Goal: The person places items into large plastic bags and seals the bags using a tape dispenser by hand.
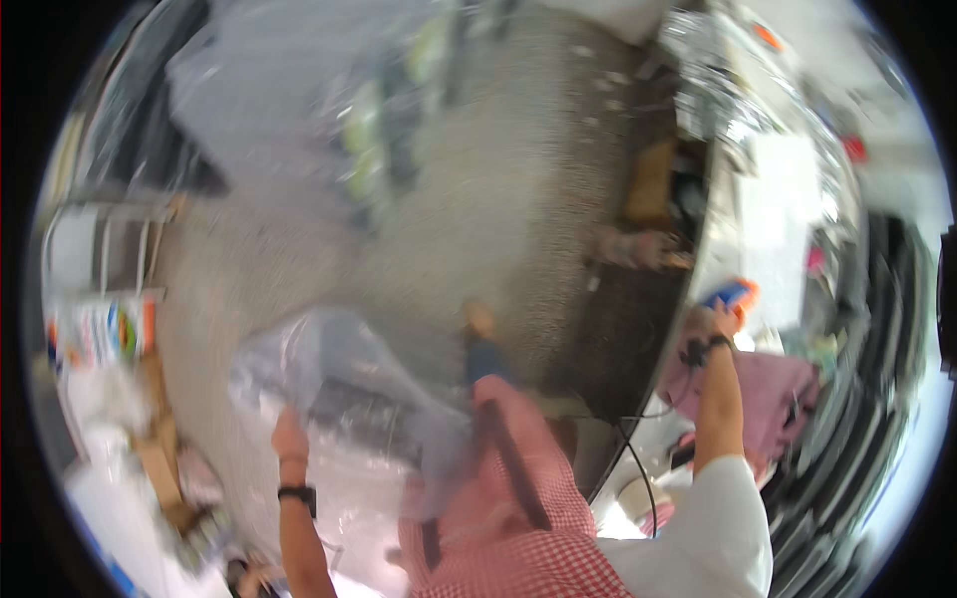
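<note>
My left hand (289,437) is closed on the edge of a large clear plastic bag (344,344). A dark, folded-looking item (364,414) shows inside the bag, which hangs beside my legs. Out to the right, my right hand (725,321) is closed around a small blue and orange object (736,295) over the worktable; its kind is blurred. Below that hand, a mauve cloth or bag (773,399) lies on the table.
Big plastic-wrapped bundles (289,90) stand on the floor at the far left. Dark covered stacks (877,359) line the right side. The white worktable (718,224) holds a pale sheet (783,199). A black cable (638,463) hangs at its near edge. Cardboard (159,468) lies at left.
</note>
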Tool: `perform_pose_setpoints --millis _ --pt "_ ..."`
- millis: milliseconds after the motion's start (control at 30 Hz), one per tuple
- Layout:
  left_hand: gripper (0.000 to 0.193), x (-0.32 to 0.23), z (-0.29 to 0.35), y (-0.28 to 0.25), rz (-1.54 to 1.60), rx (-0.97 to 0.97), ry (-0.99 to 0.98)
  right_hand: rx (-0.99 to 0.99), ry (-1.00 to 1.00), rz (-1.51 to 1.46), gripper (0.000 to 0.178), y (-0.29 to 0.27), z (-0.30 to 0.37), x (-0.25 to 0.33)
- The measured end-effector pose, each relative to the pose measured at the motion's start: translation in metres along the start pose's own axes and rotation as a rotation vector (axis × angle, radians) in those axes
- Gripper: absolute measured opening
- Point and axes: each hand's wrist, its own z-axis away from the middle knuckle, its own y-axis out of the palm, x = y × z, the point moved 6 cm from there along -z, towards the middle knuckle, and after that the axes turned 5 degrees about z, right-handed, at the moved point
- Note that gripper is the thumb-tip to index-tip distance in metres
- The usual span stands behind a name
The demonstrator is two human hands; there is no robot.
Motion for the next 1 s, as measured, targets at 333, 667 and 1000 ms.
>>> perform_pose_setpoints --millis 333,667,1000 --pt "0.030 -0.026 0.041 -0.070 0.119 -0.167 -0.012 0.614 0.134 -1.475 0.044 -0.086 0.219 0.221" --pt "0.016 -0.015 0.057 -0.063 0.317 -0.137 -0.028 1.664 -0.665 -0.731 0.030 -0.008 0.727 0.505" --pt "0.027 0.083 0.123 -0.085 1.090 0.216 0.236 1.560 -1.501 -0.274 0.052 0.140 0.886 0.457"
